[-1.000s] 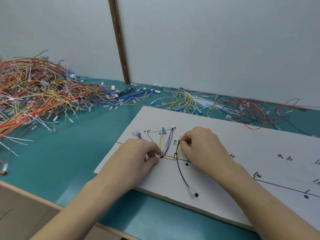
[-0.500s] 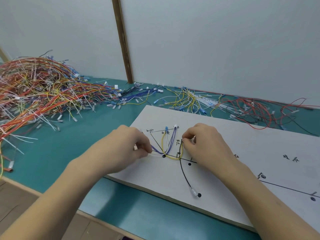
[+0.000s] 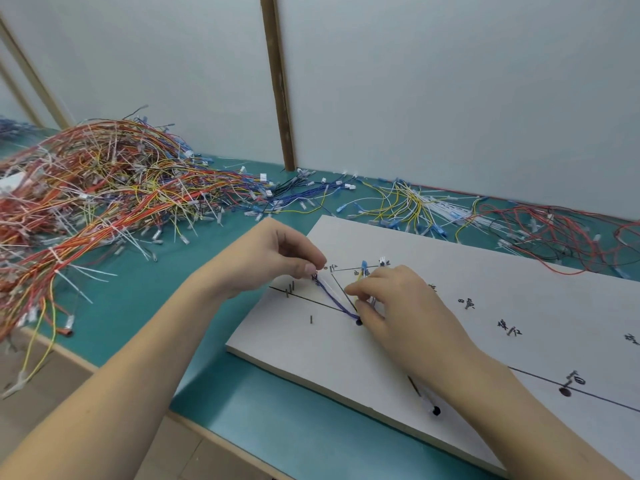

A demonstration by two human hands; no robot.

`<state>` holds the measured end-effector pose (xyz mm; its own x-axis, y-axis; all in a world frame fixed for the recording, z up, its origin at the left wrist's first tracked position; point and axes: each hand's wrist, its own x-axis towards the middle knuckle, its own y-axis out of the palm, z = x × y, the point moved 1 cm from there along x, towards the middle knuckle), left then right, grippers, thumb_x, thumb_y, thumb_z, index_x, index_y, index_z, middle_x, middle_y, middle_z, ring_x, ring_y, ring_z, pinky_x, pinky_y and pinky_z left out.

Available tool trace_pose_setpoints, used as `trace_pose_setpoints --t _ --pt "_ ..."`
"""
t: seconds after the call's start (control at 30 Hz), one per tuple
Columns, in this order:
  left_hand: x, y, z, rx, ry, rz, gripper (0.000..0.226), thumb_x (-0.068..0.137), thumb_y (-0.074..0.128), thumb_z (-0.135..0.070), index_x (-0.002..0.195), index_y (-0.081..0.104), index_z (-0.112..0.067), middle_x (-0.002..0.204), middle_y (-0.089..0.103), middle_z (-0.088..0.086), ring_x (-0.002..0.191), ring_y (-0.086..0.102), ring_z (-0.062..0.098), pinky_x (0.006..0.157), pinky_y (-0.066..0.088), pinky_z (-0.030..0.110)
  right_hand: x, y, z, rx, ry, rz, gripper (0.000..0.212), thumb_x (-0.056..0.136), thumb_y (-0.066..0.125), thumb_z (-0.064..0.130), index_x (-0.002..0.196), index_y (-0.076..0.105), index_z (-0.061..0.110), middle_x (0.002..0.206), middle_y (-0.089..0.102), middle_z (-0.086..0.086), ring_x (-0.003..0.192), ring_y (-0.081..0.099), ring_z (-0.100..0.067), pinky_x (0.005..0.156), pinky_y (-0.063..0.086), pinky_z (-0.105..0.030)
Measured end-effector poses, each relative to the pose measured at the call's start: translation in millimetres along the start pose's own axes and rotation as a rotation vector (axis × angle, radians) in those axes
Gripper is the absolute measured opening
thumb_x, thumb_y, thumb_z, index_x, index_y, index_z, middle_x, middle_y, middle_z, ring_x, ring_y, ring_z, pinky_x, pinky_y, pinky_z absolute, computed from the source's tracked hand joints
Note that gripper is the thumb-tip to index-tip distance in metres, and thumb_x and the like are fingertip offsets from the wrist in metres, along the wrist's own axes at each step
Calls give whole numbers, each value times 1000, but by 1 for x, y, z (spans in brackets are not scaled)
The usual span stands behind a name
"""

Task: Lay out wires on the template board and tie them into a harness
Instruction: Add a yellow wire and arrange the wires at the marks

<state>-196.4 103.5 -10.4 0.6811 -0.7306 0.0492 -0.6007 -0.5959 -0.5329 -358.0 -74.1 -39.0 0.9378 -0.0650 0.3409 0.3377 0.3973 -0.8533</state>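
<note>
**Purple-and-white lead drawn out to the left branch of the template**

The white rectangular template board point(image 3: 450, 271) lay on the teal bench top point(image 3: 138, 306), with a large tangle of red, orange and yellow wires point(image 3: 104, 188) heaped well to its left; a second earlier both hands had sat close together at the junction dot, whereas the left hand point(image 3: 270, 261) had since lifted and moved left, its thumb and forefinger pinching the end of the thin purple-and-white wire pair point(image 3: 332, 295); that pair ran taut to the black junction dot point(image 3: 359, 322); the right hand point(image 3: 391, 299), fingers curled, pinned the bundle there; judged, routing was under way and tying not yet begun.
</note>
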Motion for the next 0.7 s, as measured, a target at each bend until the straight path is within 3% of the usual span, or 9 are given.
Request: trace_pose_setpoints --t 0.13,0.23,0.33,0.47,0.53,0.7 --pt "7 3 7 1 -1 -8 20 84 78 6 93 83 -11 92 81 4 89 76 16 83 59 22 0 9 3 6 -7 21 27 102 55 19 116 75 30 101 66 9 100 49 -18 85 43 -32" --pt "9 3 11 10 -9 -32 20 85 78 4 91 83 -14 91 81 3 90 76 18 85 60 25 -2 10 2 1 -10 -1 25 101 57 20 113 77 29 96 65 9 97 50 -18 80 41 -31" --pt "7 5 12 51 -27 -40 25 86 77 3 88 83 -20 88 81 -2 86 76 11 78 57 19 -5 12 5 15 2 -15 24 101 58 22 113 76 29 95 61 9 97 48 -16 76 36 -26" --pt "10 8 10 217 -51 -54 30 89 76 -5 85 82 -33 86 80 -8 88 75 14 85 60 33 -6 13 6 21 4 10 25 101 56 23 114 76 30 95 58 9 97 45 -14 76 35 -24" --pt "12 8 8 273 -50 -52 29 90 76 -6 85 82 -35 86 79 -10 89 74 15 84 59 34 -6 13 6 19 4 6 25 101 56 23 114 76 30 96 58 9 97 45 -14 75 33 -25" --pt "16 8 4 309 -36 -23 29 90 74 -2 88 83 -29 85 79 -14 80 71 -6 69 48 5 -6 13 6 27 9 13 26 101 55 24 116 75 29 97 57 9 98 44 -13 78 36 -26"
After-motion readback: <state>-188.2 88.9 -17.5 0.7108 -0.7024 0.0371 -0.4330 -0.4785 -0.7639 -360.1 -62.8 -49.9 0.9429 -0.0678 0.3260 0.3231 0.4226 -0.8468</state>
